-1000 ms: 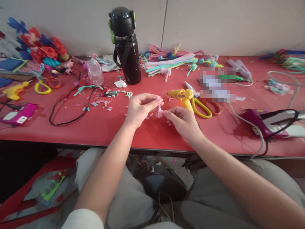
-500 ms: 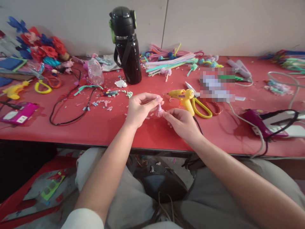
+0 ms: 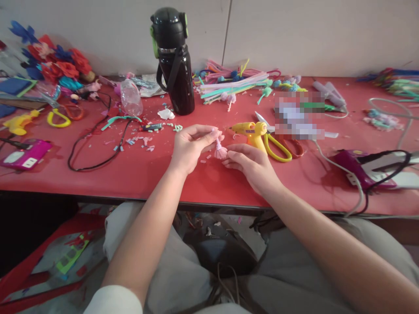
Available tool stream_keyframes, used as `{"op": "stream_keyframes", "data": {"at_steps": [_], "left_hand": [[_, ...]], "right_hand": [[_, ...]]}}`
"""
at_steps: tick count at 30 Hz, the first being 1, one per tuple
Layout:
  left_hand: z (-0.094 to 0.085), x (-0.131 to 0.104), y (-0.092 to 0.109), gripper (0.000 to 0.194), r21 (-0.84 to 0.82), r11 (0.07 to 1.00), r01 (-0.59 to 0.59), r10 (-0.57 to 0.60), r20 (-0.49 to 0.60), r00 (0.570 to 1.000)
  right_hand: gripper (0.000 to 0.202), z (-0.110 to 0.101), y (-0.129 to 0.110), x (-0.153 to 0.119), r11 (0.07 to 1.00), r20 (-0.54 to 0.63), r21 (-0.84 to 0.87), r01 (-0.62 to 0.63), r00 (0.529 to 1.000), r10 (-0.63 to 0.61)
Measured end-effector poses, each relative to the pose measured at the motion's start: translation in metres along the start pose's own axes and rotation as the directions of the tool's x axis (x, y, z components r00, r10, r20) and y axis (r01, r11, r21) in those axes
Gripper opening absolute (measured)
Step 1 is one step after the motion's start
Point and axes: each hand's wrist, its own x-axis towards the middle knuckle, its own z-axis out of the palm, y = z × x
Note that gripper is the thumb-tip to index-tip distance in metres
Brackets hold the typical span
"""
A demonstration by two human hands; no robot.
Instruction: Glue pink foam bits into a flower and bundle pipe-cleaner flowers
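Observation:
Near the front middle of the table, my left hand [image 3: 191,148] pinches the narrow top of a small pink pipe-cleaner piece [image 3: 220,151] between thumb and fingertips. Its lower end flares out like a tassel. My right hand [image 3: 252,163] is just to the right, fingers loosely extended and apart, tips close to the flared strands; whether they touch is too fine to tell. Behind the right hand rests a yellow glue gun [image 3: 250,129]. Scissors with yellow and red handles [image 3: 278,148] lie to the right of it.
A black flask [image 3: 175,65] stands behind my left hand. Bundled pipe cleaners [image 3: 235,85] lie by the wall. On the left are a clear bottle [image 3: 131,98], a black cable [image 3: 78,169] and a second pair of scissors [image 3: 59,118]; on the right, a purple power strip [image 3: 350,168].
My right fingers have loosened from the pink piece and shifted slightly right. Its lower strands look more spread out. My left hand keeps its pinch and has moved slightly left.

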Motion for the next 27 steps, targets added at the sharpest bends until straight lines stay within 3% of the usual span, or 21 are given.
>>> {"op": "stream_keyframes", "data": {"at_steps": [14,27], "left_hand": [[0.0031,-0.0028,-0.0001,0.036,0.029,0.999,0.02,-0.022,0.049,0.999],[0.0039,-0.0037,-0.0037,0.031,0.078,0.997,-0.001,-0.004,0.064,0.998]], "right_hand": [[0.042,-0.0028,0.0068,0.0008,0.998,0.035,-0.041,0.046,0.998,-0.044],[0.031,-0.0004,0.0043,-0.0002,0.992,0.012,-0.116,0.057,0.998,-0.056]]}}
